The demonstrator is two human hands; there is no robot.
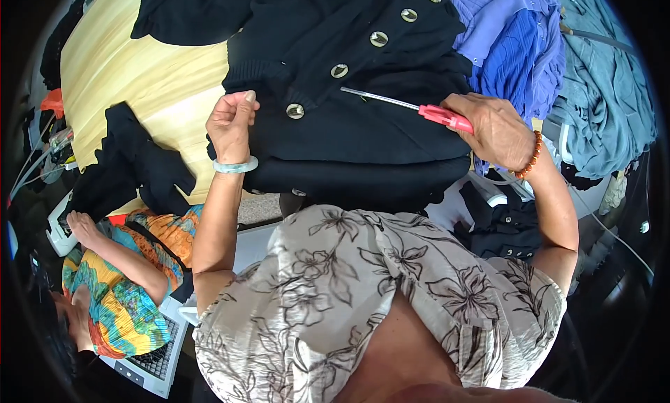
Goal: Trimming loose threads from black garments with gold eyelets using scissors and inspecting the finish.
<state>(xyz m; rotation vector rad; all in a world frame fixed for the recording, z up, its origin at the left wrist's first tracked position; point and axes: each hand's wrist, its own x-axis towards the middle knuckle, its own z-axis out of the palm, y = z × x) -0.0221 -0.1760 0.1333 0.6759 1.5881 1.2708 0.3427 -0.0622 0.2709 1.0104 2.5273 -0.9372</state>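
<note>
A black knit cardigan (307, 26) with large shiny round buttons lies spread over the work table. My right hand (492, 127) is closed round the red handle of what looks like a pair of scissors (391, 99). Their slim metal blades look shut and point left, over the dark cloth. At the cardigan's ribbed edge, left of the lowest button (295, 111), is my left hand (235, 120). Its thumb and forefinger are pinched together; anything between them is too small to make out. Folded black cloth (356, 173) hangs over the table's near edge.
Blue-purple garments (513, 47) and a grey-green pile (604, 89) lie at the right. Another black garment (132, 162) rests on the pale wooden table (139, 61) at the left, by a co-worker's hand (84, 228). Black buttoned clothing (506, 228) lies low at the right.
</note>
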